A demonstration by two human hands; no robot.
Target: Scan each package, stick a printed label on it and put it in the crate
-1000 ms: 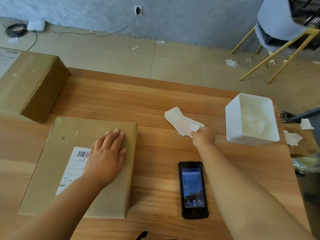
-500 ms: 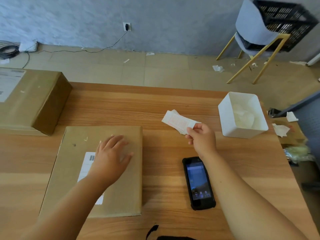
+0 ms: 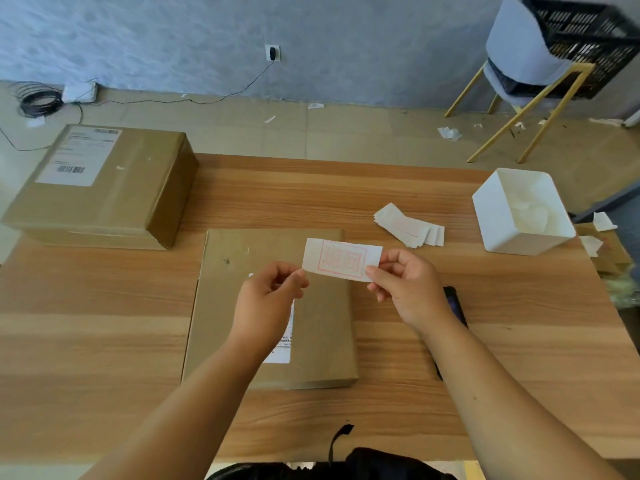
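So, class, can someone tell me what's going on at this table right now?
A person holds one printed label by its ends, the left hand pinching one end and the right hand the other, above a flat cardboard package on the wooden table. The label is not yet stuck on. More labels lie in a pile beside a white bin, the handheld scanner lies half hidden under the right wrist, and the black crate sits on a chair behind.

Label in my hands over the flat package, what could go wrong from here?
1. The label is pinched only at its ends by the left hand and right hand, so it may go down crooked or creased.
2. It is held over the flat package close to its white shipping sticker, and could cover that print.
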